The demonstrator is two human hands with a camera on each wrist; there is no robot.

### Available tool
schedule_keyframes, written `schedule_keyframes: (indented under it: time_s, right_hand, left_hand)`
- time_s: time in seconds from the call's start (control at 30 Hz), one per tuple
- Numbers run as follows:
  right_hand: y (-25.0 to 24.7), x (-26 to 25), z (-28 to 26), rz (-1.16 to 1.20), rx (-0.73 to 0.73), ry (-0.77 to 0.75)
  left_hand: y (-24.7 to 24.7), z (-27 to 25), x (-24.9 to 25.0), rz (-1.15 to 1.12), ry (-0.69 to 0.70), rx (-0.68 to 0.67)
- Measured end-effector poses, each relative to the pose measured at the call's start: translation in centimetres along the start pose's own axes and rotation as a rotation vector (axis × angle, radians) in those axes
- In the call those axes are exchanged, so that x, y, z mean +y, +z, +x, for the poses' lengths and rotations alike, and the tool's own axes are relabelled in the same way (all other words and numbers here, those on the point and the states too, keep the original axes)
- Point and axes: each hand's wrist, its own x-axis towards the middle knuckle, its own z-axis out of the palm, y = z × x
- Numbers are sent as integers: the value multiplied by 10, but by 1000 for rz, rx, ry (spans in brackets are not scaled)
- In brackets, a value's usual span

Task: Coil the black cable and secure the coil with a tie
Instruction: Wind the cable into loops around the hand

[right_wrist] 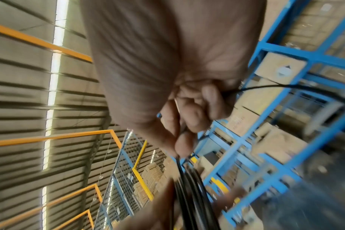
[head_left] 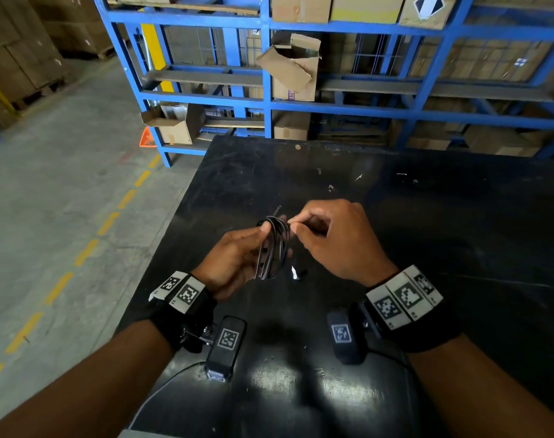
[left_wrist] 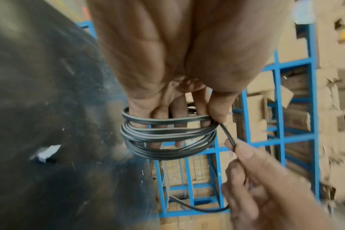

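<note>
The black cable (head_left: 274,248) is wound in several loops into a narrow coil held above the black table (head_left: 427,232). My left hand (head_left: 263,236) grips the coil, with the loops (left_wrist: 167,137) round its fingers and the thumb pressing on top. My right hand (head_left: 293,224) pinches a loose strand of the cable (left_wrist: 229,137) between thumb and forefinger at the coil's upper right. In the right wrist view the right fingertips (right_wrist: 182,147) hold the strand just above the coil (right_wrist: 189,186). A small white and black piece (head_left: 295,273), also seen as (left_wrist: 46,153), lies on the table under the coil.
Blue metal shelving (head_left: 266,102) with cardboard boxes (head_left: 293,67) stands behind the table's far edge. Grey concrete floor with a yellow dashed line (head_left: 86,251) runs along the table's left side. Small bits of debris (head_left: 359,177) dot the far tabletop.
</note>
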Motion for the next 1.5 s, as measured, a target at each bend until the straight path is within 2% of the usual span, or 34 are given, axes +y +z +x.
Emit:
schedule_keyframes:
  time_s: [0.13,0.27,0.5,0.6,0.73,0.9,1.1,1.27,1.37,1.5]
  right_hand:
    - [32,7,-27,423,125,114]
    - [56,16,-50,766,123,326]
    - [73,39,-64,965,4,584]
    - [66,41,-58,1075,-45,683]
    - [53,39,-47,1224,-25,763]
    - [49,24,-35,1332,34,756]
    - [59,12,-32,1147,147,624]
    - [58,2,-34,1045,107,533]
    - [57,-1,-35,1023,59,541]
    - [67,-3,-42,861,74,415]
  left_hand:
    - [-5,8,3,-332,39,25]
    - [-6,15,18,-483,122,5]
    - [-1,13,35,-590,190,-171]
    - [1,6,31,-621,163,-266]
    - [0,-1,21,-679,83,-368]
    - [-1,-10,12,-708,-3,-397]
    - [-5,-12,3,-715,-13,-355]
    - [-8,-14,-3,-729,-1,-328]
    - [-7,-14,-4,-720,14,-300]
    - [-4,-14,-6,-708,44,-272]
